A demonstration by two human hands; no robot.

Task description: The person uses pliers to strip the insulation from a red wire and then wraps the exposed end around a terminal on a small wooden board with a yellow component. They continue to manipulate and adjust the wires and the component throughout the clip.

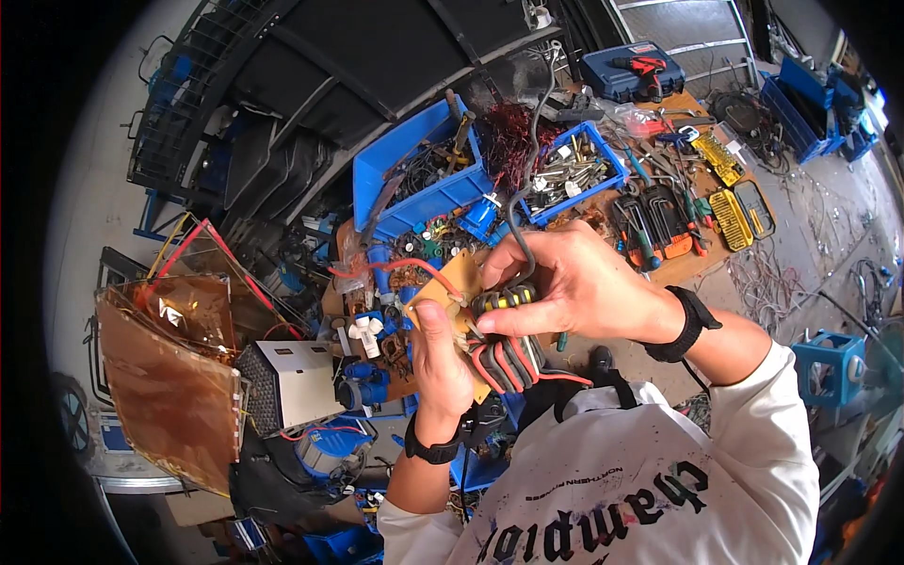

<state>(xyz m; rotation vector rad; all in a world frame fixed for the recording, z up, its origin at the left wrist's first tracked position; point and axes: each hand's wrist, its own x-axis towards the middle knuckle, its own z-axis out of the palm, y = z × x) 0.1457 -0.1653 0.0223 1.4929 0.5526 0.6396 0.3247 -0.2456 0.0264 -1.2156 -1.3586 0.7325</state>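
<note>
Head view: both hands are close together on one piece, a yellow board [461,275] with coils, held up in front of the chest, above the near side of the workbench [695,266]. Left hand [444,372] grips the board's near edge, thumb on the face; its other fingers are mostly hidden, so can't tell how far they wrap behind. Right hand [584,292] has thumb and fingers closed around the dark coil with yellow bands [506,299]; exact fingertip contact partly hidden. Striped coil [508,365], red and grey, sits just below, clear of the right fingers.

Handling, judged by look: board likely thin, stiff and light, could crack or flex if bent; coils probably dense, so weight sits off to the right side. Wire windings look firm but springy, may slip loose if squeezed sideways. Dark cable [516,212] runs up from the coil, thick, probably stubborn; red wire [405,266] goes left, thinner and softer. Either could tug at its joint.

Best hold: board by its bare edges, coil around its body, no lifting by wires. Blue bin [424,205] stands beyond the hands.
</note>
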